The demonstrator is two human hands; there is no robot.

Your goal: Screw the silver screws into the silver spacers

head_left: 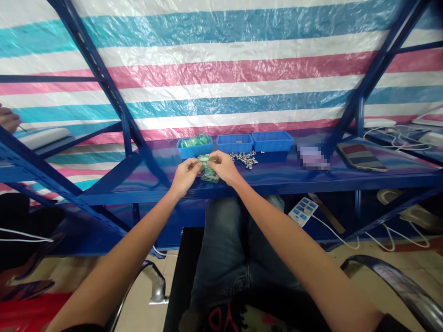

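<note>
My left hand [185, 174] and my right hand [224, 166] meet above the front of a blue shelf [277, 177], both pinched on a small green plastic bag [208, 168] held between them. The bag hangs a little below the fingers; whether anything is in it I cannot tell. Just behind stand three blue bins: the left bin [194, 147] holds more green bags, the middle bin [235, 144] and the right bin [272, 140] look mostly empty from here. A pile of small metal parts [244, 158] lies on the shelf right of my right hand.
A phone [362, 156] lies on the shelf at right, with white cables [398, 133] beyond. A power strip [302, 211] sits below the shelf. Blue frame struts [114, 99] slant across both sides. Another person's hand [8, 120] shows at far left. A striped tarp hangs behind.
</note>
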